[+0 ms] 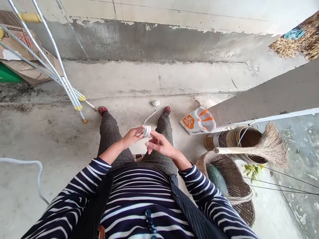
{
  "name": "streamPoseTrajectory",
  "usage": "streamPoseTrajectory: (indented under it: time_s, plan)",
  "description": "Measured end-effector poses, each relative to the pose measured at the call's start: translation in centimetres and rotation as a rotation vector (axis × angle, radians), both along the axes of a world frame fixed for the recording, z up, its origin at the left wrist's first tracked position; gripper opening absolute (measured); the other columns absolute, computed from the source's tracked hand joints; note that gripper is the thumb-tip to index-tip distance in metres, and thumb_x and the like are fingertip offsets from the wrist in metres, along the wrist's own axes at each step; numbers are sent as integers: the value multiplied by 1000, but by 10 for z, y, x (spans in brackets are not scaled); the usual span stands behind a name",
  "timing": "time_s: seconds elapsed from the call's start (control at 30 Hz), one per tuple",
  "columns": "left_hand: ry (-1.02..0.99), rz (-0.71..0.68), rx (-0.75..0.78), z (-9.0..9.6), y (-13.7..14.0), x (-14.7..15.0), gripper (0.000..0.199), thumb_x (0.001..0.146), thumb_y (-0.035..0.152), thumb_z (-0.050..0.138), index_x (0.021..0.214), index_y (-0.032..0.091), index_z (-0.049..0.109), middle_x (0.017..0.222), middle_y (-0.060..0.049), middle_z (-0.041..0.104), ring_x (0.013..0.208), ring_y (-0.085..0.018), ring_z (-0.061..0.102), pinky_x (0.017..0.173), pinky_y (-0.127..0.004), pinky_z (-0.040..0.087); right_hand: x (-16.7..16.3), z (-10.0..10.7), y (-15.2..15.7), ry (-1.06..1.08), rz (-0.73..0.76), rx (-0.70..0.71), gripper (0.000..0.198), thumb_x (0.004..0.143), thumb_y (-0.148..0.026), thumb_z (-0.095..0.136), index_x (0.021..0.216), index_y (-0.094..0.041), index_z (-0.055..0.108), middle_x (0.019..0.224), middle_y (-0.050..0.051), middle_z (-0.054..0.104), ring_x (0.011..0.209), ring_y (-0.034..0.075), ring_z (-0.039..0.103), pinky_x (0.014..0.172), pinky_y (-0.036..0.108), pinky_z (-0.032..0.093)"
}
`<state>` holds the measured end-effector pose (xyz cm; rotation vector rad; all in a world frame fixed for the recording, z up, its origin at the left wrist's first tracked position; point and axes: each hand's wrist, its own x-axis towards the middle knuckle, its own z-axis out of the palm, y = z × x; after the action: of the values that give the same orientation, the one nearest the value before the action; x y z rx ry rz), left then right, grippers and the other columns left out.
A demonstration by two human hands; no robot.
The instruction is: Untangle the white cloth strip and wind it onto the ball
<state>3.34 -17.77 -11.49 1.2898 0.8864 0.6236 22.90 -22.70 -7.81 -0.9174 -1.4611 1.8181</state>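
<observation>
Between my two hands, above my lap, is a small wound bundle of white yarn point(147, 131). My left hand point(132, 137) pinches it from the left with fingers closed. From the right, my right hand point(161, 144) grips the bundle at its fingertips, with the index finger against it and the thumb held lower and apart. A strand runs from the bundle up to a ball of white yarn point(156, 103) on the concrete floor between my feet. The inner side of the bundle is hidden by my fingers.
Metal crutches point(62, 76) lean by cardboard boxes point(27, 49) at upper left. On the right stand a paper bag point(190, 122), a bucket point(226, 139) with a straw broom point(271, 147) across it, and a woven basket point(236, 176) with a dark green melon point(216, 179). A white hose point(37, 164) lies left.
</observation>
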Motion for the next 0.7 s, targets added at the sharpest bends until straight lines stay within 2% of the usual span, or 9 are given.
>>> streamPoseTrajectory:
  time_s: [0.07,0.17,0.3,0.43,0.57,0.7]
  plan:
    - [9,5,-2,2,-1,2,46,74,58,78,90,15,75,96,-9,77,95,-24,68,94,-35,48,0,5,1,12,10,10,82,90,-42,72,159,-33,30,134,10,63,60,7,68,57,23,59]
    - [44,21,-26,1,-4,4,48,81,62,71,78,14,75,81,-6,75,84,-21,67,89,-34,49,3,15,4,-8,-2,28,90,89,-39,75,162,-35,23,137,9,61,60,6,66,58,22,59]
    - [30,-67,-120,3,-14,-3,46,85,58,69,77,14,76,84,-8,77,90,-22,68,92,-34,48,13,20,11,-117,-14,80,97,89,-35,74,164,-35,13,148,11,55,65,7,66,59,22,59]
    - [-35,-173,-215,20,-21,-18,41,89,51,68,80,12,76,78,-10,77,92,-24,71,96,-37,48,21,6,18,-380,11,231,99,86,-22,71,164,-37,12,154,10,52,63,6,64,60,21,57]
    - [-106,-187,-253,42,-16,-31,36,92,46,67,83,11,74,69,-8,75,80,-23,72,88,-37,50,23,-13,22,-636,61,336,104,80,-9,69,163,-39,12,162,10,43,66,7,66,72,27,59]
    - [-141,-246,-229,63,-1,-32,37,92,45,66,80,10,74,68,-9,74,76,-23,71,82,-35,50,20,-19,20,-863,144,407,101,80,-4,67,162,-38,19,163,9,40,73,10,69,84,32,59]
